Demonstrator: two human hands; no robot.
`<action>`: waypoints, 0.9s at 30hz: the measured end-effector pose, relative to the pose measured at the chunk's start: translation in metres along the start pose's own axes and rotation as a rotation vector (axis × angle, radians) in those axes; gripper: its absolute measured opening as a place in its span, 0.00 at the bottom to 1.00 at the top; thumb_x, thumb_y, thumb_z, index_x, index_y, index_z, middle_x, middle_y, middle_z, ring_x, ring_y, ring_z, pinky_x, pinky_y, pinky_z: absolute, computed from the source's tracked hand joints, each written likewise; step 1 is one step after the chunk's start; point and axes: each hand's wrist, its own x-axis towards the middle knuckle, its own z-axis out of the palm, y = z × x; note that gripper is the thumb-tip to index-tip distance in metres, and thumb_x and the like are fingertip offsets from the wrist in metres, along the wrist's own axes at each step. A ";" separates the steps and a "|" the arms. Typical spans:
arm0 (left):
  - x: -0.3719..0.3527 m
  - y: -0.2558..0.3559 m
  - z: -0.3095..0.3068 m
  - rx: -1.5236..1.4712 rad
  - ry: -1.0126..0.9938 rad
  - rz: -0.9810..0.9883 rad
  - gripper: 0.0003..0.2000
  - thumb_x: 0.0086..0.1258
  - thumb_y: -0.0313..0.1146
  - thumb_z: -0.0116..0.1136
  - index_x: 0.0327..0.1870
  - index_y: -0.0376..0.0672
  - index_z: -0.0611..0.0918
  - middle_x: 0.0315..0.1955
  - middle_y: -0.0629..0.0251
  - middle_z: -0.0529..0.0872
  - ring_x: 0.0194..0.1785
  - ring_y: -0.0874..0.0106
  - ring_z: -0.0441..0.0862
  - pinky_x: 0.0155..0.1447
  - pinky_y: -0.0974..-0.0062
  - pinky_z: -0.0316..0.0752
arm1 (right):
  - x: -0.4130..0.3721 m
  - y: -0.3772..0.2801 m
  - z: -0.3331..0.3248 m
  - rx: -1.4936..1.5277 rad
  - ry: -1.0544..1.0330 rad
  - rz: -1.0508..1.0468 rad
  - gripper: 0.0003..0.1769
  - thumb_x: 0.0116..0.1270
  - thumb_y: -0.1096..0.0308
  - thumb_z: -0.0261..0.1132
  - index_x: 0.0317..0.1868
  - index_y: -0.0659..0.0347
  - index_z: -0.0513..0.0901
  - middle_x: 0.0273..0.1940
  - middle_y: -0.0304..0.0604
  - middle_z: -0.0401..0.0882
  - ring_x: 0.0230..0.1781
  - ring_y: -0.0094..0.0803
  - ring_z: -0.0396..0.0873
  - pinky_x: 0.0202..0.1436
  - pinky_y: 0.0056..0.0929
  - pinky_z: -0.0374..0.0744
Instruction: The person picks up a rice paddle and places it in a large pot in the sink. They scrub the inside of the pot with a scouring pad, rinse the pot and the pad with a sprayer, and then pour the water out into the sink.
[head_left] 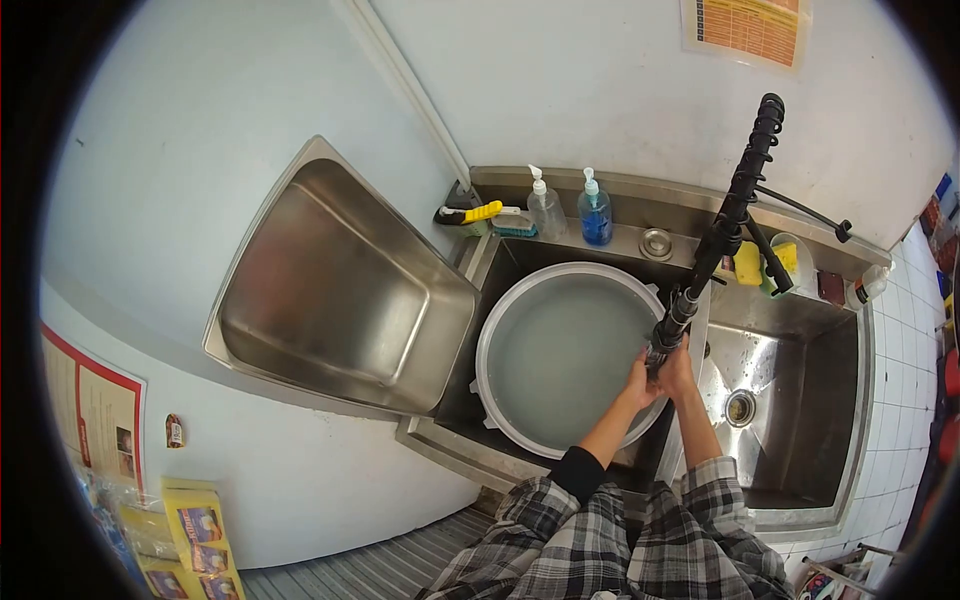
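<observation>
Both my hands meet at the lower end of a black spring-hose faucet (735, 215), over the right rim of a large round pot. My left hand (642, 384) closes on the spray head (672, 335) from the left. From the other side, my right hand (678, 370) wraps round the same spray head; some fingers of both hands are hidden. Beneath and to the left, the metal pot (484, 345) sits in the left sink basin, holding cloudy greyish water (570, 350).
A deep steel pan (330, 285) leans against the wall at left. Two pump bottles, one clear (545, 212) and one blue (595, 215), line the back ledge beside a yellow-handled brush (483, 212). Yellow sponges (748, 263) lie behind the right basin (790, 440), which has a drain (740, 408).
</observation>
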 end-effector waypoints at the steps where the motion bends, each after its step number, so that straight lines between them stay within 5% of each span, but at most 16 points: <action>1: 0.002 0.000 -0.009 0.025 -0.014 0.078 0.21 0.69 0.57 0.39 0.46 0.53 0.77 0.37 0.71 0.80 0.36 0.76 0.76 0.39 0.75 0.72 | 0.000 0.005 -0.004 0.009 -0.023 0.057 0.16 0.73 0.62 0.44 0.59 0.53 0.60 0.50 0.42 0.70 0.48 0.31 0.71 0.51 0.33 0.73; 4: -0.029 0.012 -0.007 -0.022 -0.089 0.149 0.22 0.68 0.55 0.46 0.51 0.49 0.76 0.44 0.67 0.79 0.41 0.75 0.77 0.47 0.72 0.74 | -0.016 0.000 -0.002 0.030 -0.053 0.089 0.22 0.71 0.69 0.47 0.63 0.48 0.54 0.57 0.44 0.66 0.55 0.37 0.70 0.56 0.38 0.72; 7: -0.042 0.020 -0.011 0.186 -0.049 0.248 0.19 0.67 0.46 0.54 0.52 0.43 0.75 0.49 0.65 0.78 0.48 0.72 0.76 0.51 0.70 0.74 | -0.041 -0.017 0.010 -0.156 -0.125 0.006 0.37 0.56 0.86 0.53 0.64 0.48 0.54 0.55 0.43 0.67 0.54 0.37 0.70 0.52 0.37 0.75; 10: -0.031 0.018 -0.026 0.466 0.067 0.284 0.18 0.64 0.34 0.60 0.54 0.41 0.73 0.46 0.64 0.80 0.50 0.71 0.77 0.50 0.72 0.74 | -0.047 -0.024 -0.001 -0.232 -0.131 0.030 0.35 0.57 0.84 0.53 0.64 0.47 0.57 0.50 0.40 0.67 0.51 0.31 0.70 0.51 0.34 0.74; 12: -0.021 0.012 -0.041 0.678 0.114 0.499 0.18 0.64 0.26 0.57 0.56 0.40 0.72 0.42 0.63 0.82 0.48 0.71 0.79 0.49 0.75 0.75 | -0.051 -0.032 0.001 -0.171 -0.109 0.052 0.32 0.59 0.80 0.57 0.63 0.48 0.60 0.47 0.37 0.67 0.48 0.27 0.70 0.51 0.30 0.73; 15: -0.023 0.011 -0.048 1.087 -0.084 0.730 0.19 0.65 0.22 0.52 0.58 0.40 0.70 0.44 0.61 0.81 0.48 0.69 0.79 0.54 0.69 0.73 | -0.053 -0.035 0.007 -0.255 0.033 0.109 0.32 0.60 0.78 0.60 0.63 0.48 0.60 0.47 0.38 0.69 0.48 0.24 0.69 0.53 0.28 0.71; 19: -0.028 0.007 -0.033 0.818 -0.033 0.620 0.21 0.66 0.23 0.50 0.61 0.43 0.67 0.48 0.63 0.79 0.49 0.69 0.79 0.54 0.69 0.72 | -0.049 -0.025 -0.002 -0.438 -0.071 -0.159 0.30 0.59 0.79 0.62 0.60 0.51 0.63 0.48 0.41 0.72 0.45 0.22 0.70 0.45 0.22 0.72; 21: -0.032 0.011 -0.026 0.213 -0.020 0.305 0.19 0.71 0.29 0.46 0.63 0.44 0.66 0.50 0.62 0.77 0.48 0.66 0.79 0.54 0.70 0.73 | -0.047 -0.027 -0.003 -0.447 -0.060 -0.200 0.29 0.59 0.80 0.62 0.59 0.52 0.64 0.48 0.43 0.73 0.43 0.21 0.71 0.42 0.20 0.72; 23: -0.057 0.011 -0.003 0.354 0.021 0.232 0.18 0.73 0.32 0.44 0.62 0.44 0.66 0.50 0.61 0.77 0.48 0.66 0.80 0.53 0.70 0.74 | -0.050 -0.034 0.008 -0.346 0.072 -0.125 0.24 0.62 0.79 0.60 0.57 0.53 0.67 0.47 0.38 0.73 0.34 0.18 0.73 0.30 0.14 0.70; 25: -0.061 0.009 0.001 0.494 0.062 0.160 0.17 0.74 0.36 0.43 0.61 0.43 0.66 0.50 0.60 0.76 0.48 0.66 0.80 0.52 0.69 0.74 | -0.044 -0.033 0.005 -0.317 0.032 -0.090 0.24 0.63 0.79 0.59 0.58 0.53 0.67 0.48 0.39 0.73 0.34 0.17 0.72 0.32 0.15 0.71; 27: -0.051 0.006 -0.012 0.486 -0.187 0.183 0.19 0.75 0.42 0.40 0.59 0.39 0.66 0.48 0.61 0.77 0.51 0.66 0.77 0.56 0.66 0.75 | -0.037 -0.032 0.000 -0.289 -0.008 -0.052 0.24 0.63 0.78 0.59 0.58 0.54 0.66 0.50 0.39 0.73 0.35 0.16 0.72 0.35 0.16 0.71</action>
